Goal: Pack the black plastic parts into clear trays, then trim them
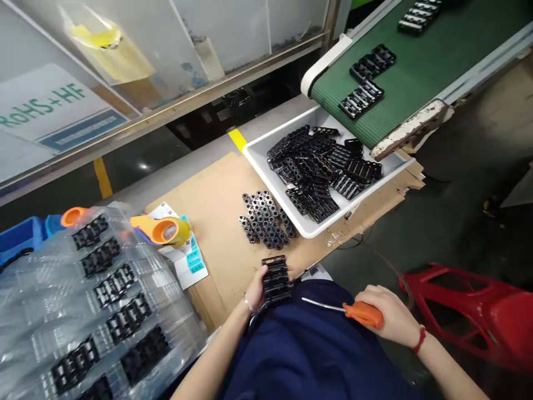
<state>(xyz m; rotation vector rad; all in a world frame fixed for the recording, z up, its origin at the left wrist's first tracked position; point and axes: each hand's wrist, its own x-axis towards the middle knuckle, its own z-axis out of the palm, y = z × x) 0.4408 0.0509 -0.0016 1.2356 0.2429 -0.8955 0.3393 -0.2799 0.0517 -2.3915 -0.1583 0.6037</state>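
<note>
A black slotted plastic part [277, 280] is gripped in my left hand [256, 289], upright just above my lap. My right hand [389, 314] is wrapped round the orange handle of a tool with a thin, slightly bent metal shaft [363, 314]; the shaft points left, apart from the black part. On the cardboard in front of my left hand lies a cluster of black parts [264, 219] standing on edge, their round holes facing up. Beyond it, a white bin [270, 186] holds a heap of similar black parts [320, 161].
A green conveyor belt [425, 72] carrying several black parts ends over the bin. At left, clear plastic trays [166, 322] hold rows of black parts. A tape dispenser [164, 229] and labels [194, 264] lie on the cardboard [220, 222]. A red stool [470, 311] stands at right.
</note>
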